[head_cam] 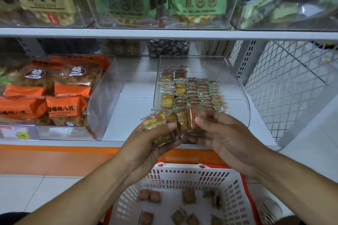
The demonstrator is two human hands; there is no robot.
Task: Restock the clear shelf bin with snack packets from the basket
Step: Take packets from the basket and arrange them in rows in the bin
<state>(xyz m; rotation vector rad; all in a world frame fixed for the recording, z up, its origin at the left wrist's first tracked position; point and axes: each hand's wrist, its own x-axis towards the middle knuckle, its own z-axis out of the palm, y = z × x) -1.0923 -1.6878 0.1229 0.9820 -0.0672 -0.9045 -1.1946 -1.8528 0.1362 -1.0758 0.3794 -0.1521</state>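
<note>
Head view caught the restock well under way, judged somewhere past the middle. Clear shelf bin [236, 86] on the lower shelf [131, 107] already carried several neat rows of small snack packets [193, 91], too many and too blurred to count, yet with bare floor left at front and right. Left hand [155, 139] clamped a bunch of packets [175, 122], fingers curled tight around it; right hand [225, 133] pinched the same bunch from the other side, just in front of the bin's open edge. Held bunch looked like roughly five or six, not countable for certain. White basket [184, 175] below held about ten loose packets [188, 196] to go.
</note>
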